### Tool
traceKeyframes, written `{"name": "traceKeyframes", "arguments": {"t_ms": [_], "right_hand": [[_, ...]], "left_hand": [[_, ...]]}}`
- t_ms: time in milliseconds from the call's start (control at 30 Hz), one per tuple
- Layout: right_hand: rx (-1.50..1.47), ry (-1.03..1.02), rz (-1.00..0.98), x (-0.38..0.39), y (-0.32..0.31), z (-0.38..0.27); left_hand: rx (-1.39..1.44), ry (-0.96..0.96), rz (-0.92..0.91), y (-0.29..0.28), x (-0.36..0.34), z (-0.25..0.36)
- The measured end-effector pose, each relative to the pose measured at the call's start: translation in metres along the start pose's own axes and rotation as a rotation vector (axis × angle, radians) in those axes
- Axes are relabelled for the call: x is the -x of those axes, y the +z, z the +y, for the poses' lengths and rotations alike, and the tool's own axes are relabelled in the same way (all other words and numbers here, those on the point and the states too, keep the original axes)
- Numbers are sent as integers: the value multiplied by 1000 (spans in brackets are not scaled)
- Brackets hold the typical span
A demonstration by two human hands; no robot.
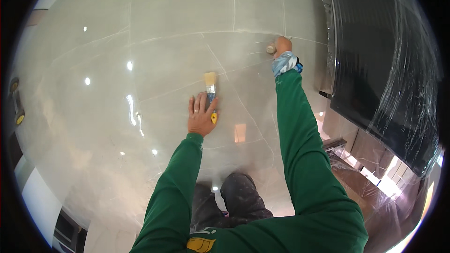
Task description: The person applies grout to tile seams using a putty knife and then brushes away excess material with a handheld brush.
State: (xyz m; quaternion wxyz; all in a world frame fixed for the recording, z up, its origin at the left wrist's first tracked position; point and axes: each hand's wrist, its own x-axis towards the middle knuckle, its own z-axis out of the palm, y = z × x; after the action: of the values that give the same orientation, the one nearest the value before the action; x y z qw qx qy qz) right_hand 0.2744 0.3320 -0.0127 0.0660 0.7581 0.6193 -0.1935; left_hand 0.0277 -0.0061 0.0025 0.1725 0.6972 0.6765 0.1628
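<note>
While left hand (200, 116) rests on floor (164, 65), fingers extended, thumb across brush (210, 83), right hand (283, 46) grips round object (271, 48).

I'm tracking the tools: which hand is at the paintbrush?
The left hand, partly covering the paintbrush; the right hand, farther forward, grips a round-ended object instead.
</note>
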Motion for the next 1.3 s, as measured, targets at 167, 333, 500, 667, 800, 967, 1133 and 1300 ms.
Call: {"name": "traceKeyframes", "arguments": {"t_ms": [167,333,500,667,800,967,1133,1300], "right_hand": [[468,-269,-227,14,47,-108],[-101,365,-96,73,128,-278],[-130,107,-115,118,112,-328],[-816,-86,-470,175,76,-294],[-818,-271,-180,174,88,-265],[-168,-743,-227,203,90,-319],[-62,-897,-225,212,89,-398],[-43,-904,-173,189,102,-403]], "left_hand": [[4,-28,4,0,4,-4],[719,-356,21,14,26,-22],[1213,-561,-35,38,30,-18],[833,-403,0,8,31,-19],[-22,-27,-210,-9,5,-5],[92,-67,-58,4,14,-11],[1109,-526,4,44,48,-24],[1273,-603,-57,54,45,-16]]}}
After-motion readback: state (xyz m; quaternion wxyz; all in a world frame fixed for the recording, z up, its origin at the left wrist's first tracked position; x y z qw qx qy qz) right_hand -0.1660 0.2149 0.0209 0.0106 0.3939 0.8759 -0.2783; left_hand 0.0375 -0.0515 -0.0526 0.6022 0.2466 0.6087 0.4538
